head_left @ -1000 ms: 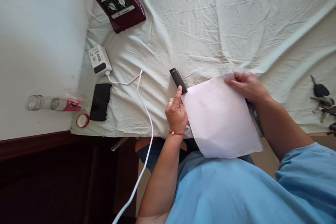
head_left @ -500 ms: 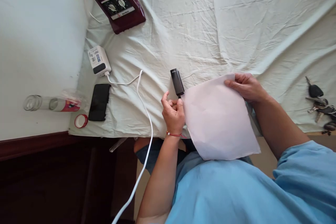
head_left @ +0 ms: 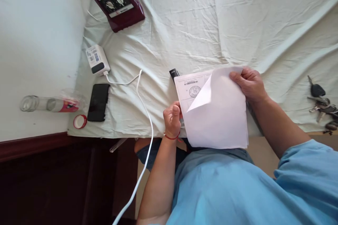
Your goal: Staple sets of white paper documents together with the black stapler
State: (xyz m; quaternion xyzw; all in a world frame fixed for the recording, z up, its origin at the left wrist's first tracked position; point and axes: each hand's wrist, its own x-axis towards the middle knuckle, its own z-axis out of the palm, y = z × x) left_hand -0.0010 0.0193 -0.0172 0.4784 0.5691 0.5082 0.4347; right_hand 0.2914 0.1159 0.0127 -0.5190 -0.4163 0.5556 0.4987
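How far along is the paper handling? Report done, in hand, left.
Done: one corner of the top sheet is peeled back, baring the printed sheet with its barcode and stamp. In hand: the right hand pinches that corner; the left hand has a grip on the printed sheet's edge. Left: most of the printed sheet is covered.

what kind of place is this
Probably a bedroom at home: a wrinkled pale bedsheet over a mattress, a dark red fan base and a black phone beside a white charger.

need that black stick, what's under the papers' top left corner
The papers cover most of a small black device; only its top end pokes out. The rest is hidden.
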